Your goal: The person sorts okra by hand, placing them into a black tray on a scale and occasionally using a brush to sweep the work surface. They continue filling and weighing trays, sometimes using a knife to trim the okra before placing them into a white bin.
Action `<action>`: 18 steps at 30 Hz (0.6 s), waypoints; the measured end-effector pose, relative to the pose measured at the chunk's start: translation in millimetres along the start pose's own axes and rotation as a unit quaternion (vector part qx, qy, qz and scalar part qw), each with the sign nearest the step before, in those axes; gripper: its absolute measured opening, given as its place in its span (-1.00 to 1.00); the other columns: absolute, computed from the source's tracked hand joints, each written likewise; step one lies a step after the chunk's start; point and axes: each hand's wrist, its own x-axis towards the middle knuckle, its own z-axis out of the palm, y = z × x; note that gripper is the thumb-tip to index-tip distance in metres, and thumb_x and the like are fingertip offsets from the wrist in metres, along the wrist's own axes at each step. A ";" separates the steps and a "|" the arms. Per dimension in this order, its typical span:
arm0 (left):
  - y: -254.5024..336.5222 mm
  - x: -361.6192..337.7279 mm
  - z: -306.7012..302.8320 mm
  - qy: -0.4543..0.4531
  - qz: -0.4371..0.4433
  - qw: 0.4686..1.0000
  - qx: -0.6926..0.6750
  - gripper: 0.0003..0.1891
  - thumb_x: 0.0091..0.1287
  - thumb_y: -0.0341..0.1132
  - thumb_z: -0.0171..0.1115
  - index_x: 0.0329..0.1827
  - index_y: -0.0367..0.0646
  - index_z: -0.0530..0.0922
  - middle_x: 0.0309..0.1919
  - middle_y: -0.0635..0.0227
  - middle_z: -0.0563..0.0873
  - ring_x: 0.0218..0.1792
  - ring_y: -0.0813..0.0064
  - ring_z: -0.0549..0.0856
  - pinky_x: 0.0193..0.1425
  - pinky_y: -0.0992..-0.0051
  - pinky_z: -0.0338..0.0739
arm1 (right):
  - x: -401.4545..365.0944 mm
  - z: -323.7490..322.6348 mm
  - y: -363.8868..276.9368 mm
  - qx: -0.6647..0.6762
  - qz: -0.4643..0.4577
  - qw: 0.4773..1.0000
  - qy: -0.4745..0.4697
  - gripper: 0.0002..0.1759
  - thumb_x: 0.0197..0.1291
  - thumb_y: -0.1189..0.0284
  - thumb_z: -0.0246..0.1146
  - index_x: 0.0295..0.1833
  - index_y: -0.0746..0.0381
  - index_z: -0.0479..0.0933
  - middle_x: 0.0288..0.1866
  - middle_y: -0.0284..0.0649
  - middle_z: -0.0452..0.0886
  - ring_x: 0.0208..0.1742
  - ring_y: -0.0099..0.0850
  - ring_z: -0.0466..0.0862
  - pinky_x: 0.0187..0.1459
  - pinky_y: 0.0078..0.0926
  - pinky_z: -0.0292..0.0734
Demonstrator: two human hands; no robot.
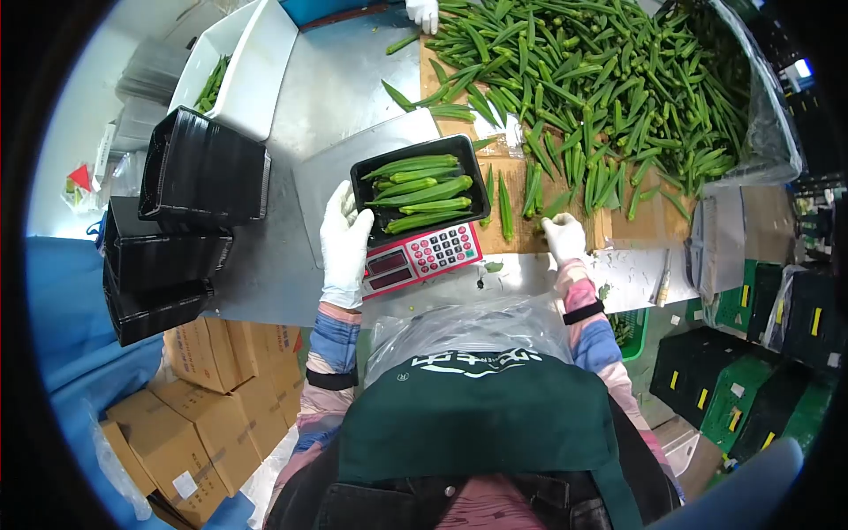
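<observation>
A black tray with several green okra pods lies on a red and white digital scale. At the tray's left edge is my left hand in a white glove, its thumb and fingers closed on the rim. My right hand, also gloved, is on the cardboard at the near edge of the loose okra. Its fingers are curled together, and what they hold, if anything, is hidden. Single okra pods lie between the tray and this hand. A big okra heap spreads beyond.
Stacked black trays stand at the left, beside a white bin with okra inside. Another person's gloved hand is at the far edge. Cardboard boxes sit below left. Dark crates and a green basket are at right.
</observation>
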 end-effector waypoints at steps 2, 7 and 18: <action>-1.9 -1.6 -1.9 0.002 -0.010 1.000 0.005 -0.37 0.37 -0.62 0.15 0.53 -0.41 0.26 0.39 0.00 0.51 0.37 0.28 0.54 0.48 0.36 0.40 | -6.0 -11.6 -14.1 0.044 -0.054 0.996 0.054 -0.73 0.19 0.29 0.45 -0.20 0.29 0.65 -0.37 -0.23 0.75 -0.33 -0.46 0.73 -0.19 -0.44 0.62; 3.4 -6.5 -0.6 0.024 -0.015 0.999 0.015 -0.40 0.40 -0.56 0.20 0.51 -0.40 0.29 0.35 -0.02 0.54 0.32 0.29 0.57 0.43 0.38 0.45 | -41.2 -40.0 -82.1 0.119 -0.224 0.965 0.059 -0.68 0.17 0.30 0.47 -0.02 0.15 0.60 -0.22 -0.25 0.74 -0.18 -0.29 0.73 -0.07 -0.34 0.60; 0.3 -14.0 -6.5 0.035 -0.026 0.999 0.016 -0.40 0.41 -0.50 0.27 0.50 -0.33 0.33 0.31 -0.03 0.58 0.26 0.31 0.61 0.39 0.39 0.48 | -68.0 -51.1 -126.0 0.082 -0.399 0.908 0.096 -0.64 0.01 0.46 0.53 -0.04 0.10 0.63 -0.21 -0.32 0.63 -0.20 -0.32 0.62 -0.07 -0.38 0.50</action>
